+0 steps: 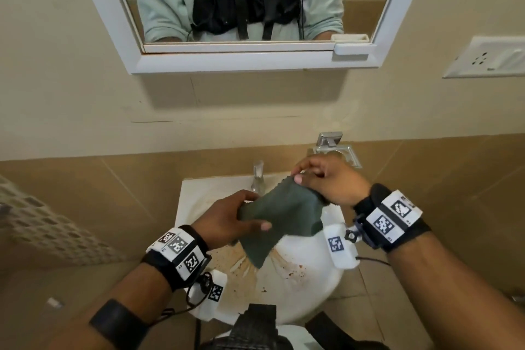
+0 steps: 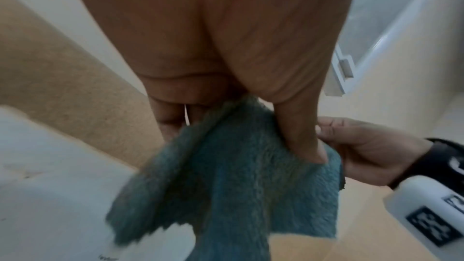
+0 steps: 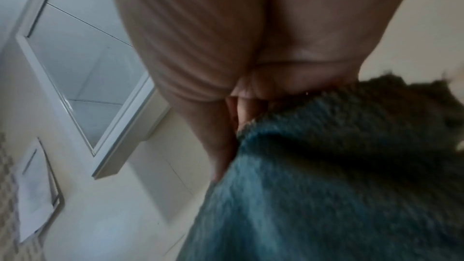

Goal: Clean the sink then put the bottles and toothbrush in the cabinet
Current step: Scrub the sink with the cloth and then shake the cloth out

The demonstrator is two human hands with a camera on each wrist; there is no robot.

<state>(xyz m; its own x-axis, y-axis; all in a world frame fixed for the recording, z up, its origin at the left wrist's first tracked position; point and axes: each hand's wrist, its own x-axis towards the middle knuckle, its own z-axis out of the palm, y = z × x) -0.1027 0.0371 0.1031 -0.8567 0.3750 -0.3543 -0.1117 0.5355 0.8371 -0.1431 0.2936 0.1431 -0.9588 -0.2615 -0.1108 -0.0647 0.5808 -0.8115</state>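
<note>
Above the sink (image 1: pixel 184 199), whose bowl is stained brown, one cloth (image 1: pixel 281 219) hangs between two hands, likely being readied for wiping. Left hand (image 2: pixel 226 57) pinches one edge under its thumb. Right hand (image 3: pixel 238 47) curls its fingers on the cloth's far edge. No bottles or toothbrush show.

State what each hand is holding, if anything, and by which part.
Both hold one dark green cloth above the sink: left hand grips its near end, right hand pinches its far top edge.
</note>
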